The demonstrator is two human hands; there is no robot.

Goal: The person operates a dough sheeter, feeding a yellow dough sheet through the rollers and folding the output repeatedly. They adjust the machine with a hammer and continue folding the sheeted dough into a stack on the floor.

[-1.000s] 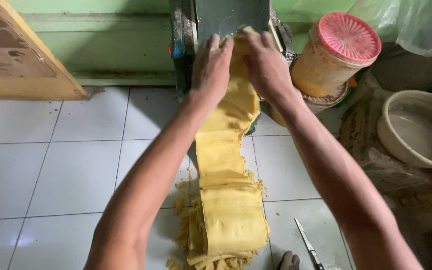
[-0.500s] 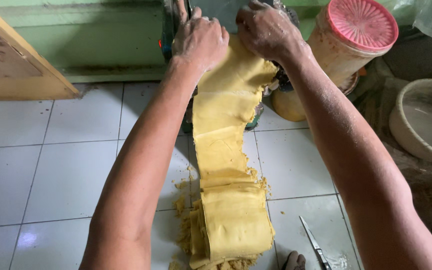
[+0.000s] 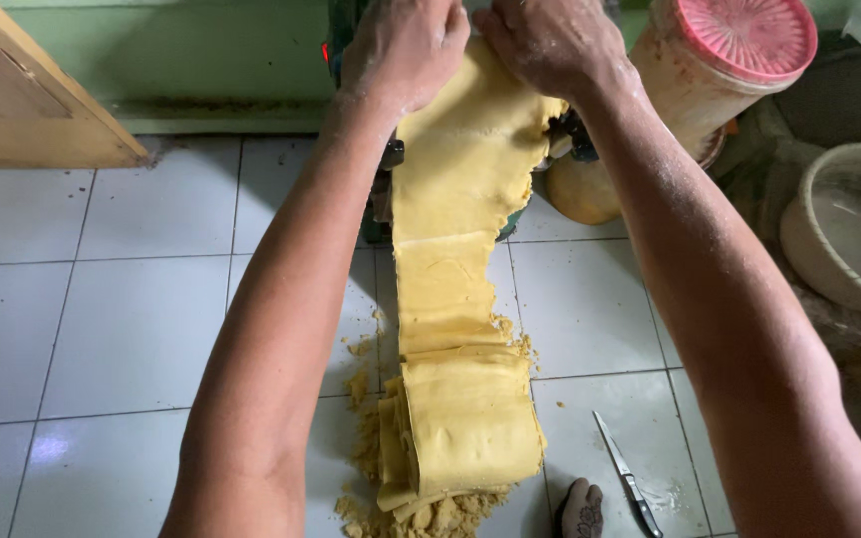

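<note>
Holding a yellow dough sheet (image 3: 460, 189) up at the top of a machine (image 3: 381, 179), both hands are closed on its upper edge.

Left hand (image 3: 401, 50) and right hand (image 3: 550, 40) each keep a shut grip on the sheet, which hangs down and folds into a stack (image 3: 470, 423) on the white tiled floor (image 3: 122, 329), crumbs around it. Near the stack lies a knife (image 3: 625, 478); a pink-lidded tub (image 3: 719, 60) and a pale basin (image 3: 849, 229) stand to the right.
</note>
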